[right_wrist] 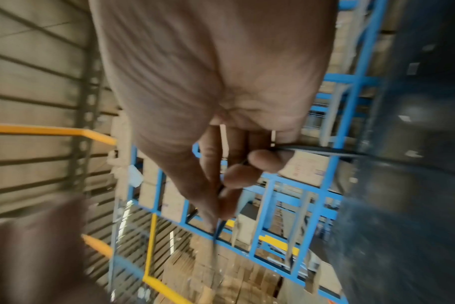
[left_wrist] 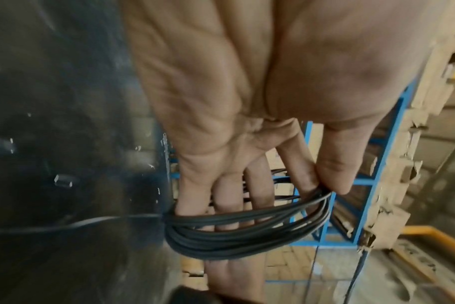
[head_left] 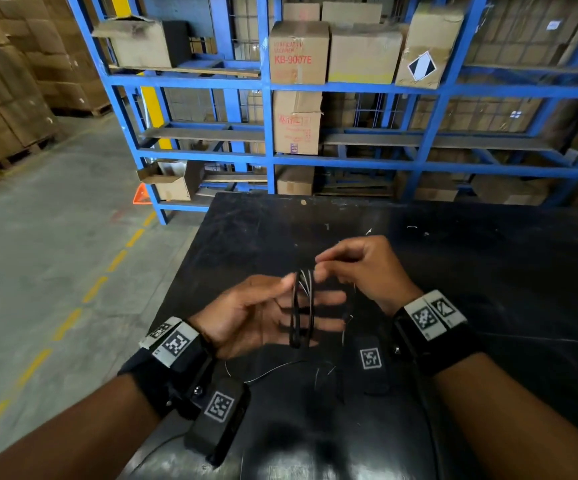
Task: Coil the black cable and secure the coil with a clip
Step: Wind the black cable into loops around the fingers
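The black cable (head_left: 300, 308) is wound in several loops around the straight fingers of my left hand (head_left: 318, 299), above the black table (head_left: 488, 271). In the left wrist view the coil (left_wrist: 237, 232) wraps the fingers, and my left hand (left_wrist: 320, 185) pinches its top between thumb and index finger. My right hand (head_left: 318, 268) is just above the coil's top, its fingertips pinching a strand. In the right wrist view the cable (right_wrist: 312, 151) runs through the curled fingers of my right hand (right_wrist: 221, 197). A loose tail (head_left: 273, 370) trails on the table. I cannot make out a clip.
Blue metal shelving (head_left: 270, 157) with cardboard boxes stands right behind the table's far edge. Grey floor (head_left: 55, 254) with yellow dashes lies to the left. Small pale bits (head_left: 369, 231) are scattered on the table, one of them a small block (left_wrist: 62, 181).
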{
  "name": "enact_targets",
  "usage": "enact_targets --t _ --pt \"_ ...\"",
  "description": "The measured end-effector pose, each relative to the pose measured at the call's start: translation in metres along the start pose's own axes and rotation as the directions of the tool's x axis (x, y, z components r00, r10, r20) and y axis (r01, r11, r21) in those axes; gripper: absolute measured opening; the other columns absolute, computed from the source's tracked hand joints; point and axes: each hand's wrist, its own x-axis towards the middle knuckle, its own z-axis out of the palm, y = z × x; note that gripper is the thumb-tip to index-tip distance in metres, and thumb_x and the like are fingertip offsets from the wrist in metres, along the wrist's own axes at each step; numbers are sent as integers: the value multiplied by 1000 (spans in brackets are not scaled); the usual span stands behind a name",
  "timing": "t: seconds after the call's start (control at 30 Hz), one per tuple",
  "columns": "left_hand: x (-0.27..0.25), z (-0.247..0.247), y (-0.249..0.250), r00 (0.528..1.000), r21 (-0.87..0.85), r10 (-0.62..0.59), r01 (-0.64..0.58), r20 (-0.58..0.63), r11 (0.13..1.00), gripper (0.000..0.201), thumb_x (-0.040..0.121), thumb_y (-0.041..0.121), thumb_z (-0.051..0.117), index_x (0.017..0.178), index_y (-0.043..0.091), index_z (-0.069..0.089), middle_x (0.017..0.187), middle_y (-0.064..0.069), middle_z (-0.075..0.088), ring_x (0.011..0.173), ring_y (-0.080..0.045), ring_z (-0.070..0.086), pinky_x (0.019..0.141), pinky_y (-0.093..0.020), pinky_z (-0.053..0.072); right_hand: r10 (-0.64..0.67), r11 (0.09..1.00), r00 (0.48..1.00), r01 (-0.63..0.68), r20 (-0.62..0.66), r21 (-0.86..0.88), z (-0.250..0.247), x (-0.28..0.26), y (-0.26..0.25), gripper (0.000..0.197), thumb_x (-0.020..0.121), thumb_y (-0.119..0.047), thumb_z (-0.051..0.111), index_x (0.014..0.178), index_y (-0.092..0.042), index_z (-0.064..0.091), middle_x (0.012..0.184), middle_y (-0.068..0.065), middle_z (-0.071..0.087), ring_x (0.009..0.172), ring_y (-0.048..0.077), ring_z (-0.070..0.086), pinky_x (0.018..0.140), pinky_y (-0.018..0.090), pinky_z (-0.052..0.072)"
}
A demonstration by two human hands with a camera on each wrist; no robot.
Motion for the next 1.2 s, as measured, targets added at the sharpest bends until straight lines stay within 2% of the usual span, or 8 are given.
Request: enact_targets --t 0.17,0.3,0.43,0.53,0.7,0.9,1.03,1.2 --pt "5 -2 -9 964 246 -15 82 -265 966 39 101 29 58 133 10 67 134 -13 70 125 -39 66 108 -53 49 -37 962 994 63 101 -264 -1 7 -28 10 73 -7 89 81 -10 84 75 5 81 63 2 70 54 10 47" --pt "11 -7 -11 926 282 56 56 -374 958 41 93 37 63 123 10 74 128 -11 74 121 -39 68 107 -56 50 -115 931 993 118 30 -345 11 -5 -36 6 75 -14 86 77 -19 84 70 -5 80 64 2 74 60 15 56" --pt "17 -9 -12 897 263 133 -20 -421 965 39 100 35 58 120 6 74 125 -29 70 122 -47 64 94 -45 56 -234 932 965 187 -121 -311 28 -22 -28 7 80 -15 83 85 -20 84 76 -10 80 65 -1 72 62 15 57" --pt "23 -13 -6 890 116 159 -121 -428 986 39 103 35 50 134 17 67 134 -20 69 120 -39 67 106 -53 48 -236 972 948 229 -212 -57 42 -39 -17 13 83 -5 80 94 -10 84 79 2 81 52 3 66 54 18 52" --pt "26 -26 12 899 -161 222 -299 -378 941 43 106 42 40 145 31 54 148 -13 60 134 -43 57 111 -64 42 0 925 988 58 -153 374 63 -68 14 17 90 -1 71 104 -6 80 74 15 78 44 12 52 42 17 36" --pt "16 -31 38 925 -295 319 -370 -206 881 42 106 44 37 134 29 64 153 -18 53 139 -50 49 109 -73 36 271 817 961 -201 -52 541 54 -78 65 17 91 0 67 97 -7 81 75 14 74 51 12 47 46 19 29" --pt "3 -19 46 954 -315 299 -284 1 906 40 104 40 45 137 23 60 153 -22 51 144 -54 35 112 -77 25 336 816 941 -274 -32 509 38 -70 88 18 89 2 68 87 -9 83 76 14 73 53 15 45 46 20 28" --pt "-6 -4 24 994 -59 12 -5 111 998 42 100 37 54 136 18 63 150 -23 55 140 -56 44 115 -72 29 251 933 958 -200 -142 301 18 -41 73 20 87 5 70 77 -11 78 53 -3 66 42 7 38 44 20 26"
